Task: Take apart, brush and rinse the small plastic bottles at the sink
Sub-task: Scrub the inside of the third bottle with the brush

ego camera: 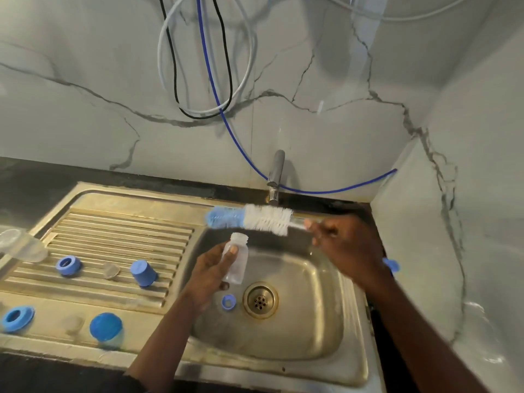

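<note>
Here, frame centre above the sink basin (pixel 297 330): left hand (pixel 208 275) grips uncapped clear bottle (pixel 236 260), mouth up; right hand (pixel 344 245) clamps bottle brush (pixel 252 218) handle, bristles just above the mouth.

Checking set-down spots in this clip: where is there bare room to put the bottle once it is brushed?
Bare: the back ribs of the drainboard, behind the blue ring and blue cap; also the basin floor right of the drain. Crowded: the front strip, holding a larger ring, a second cap and a clear piece between them.
</note>
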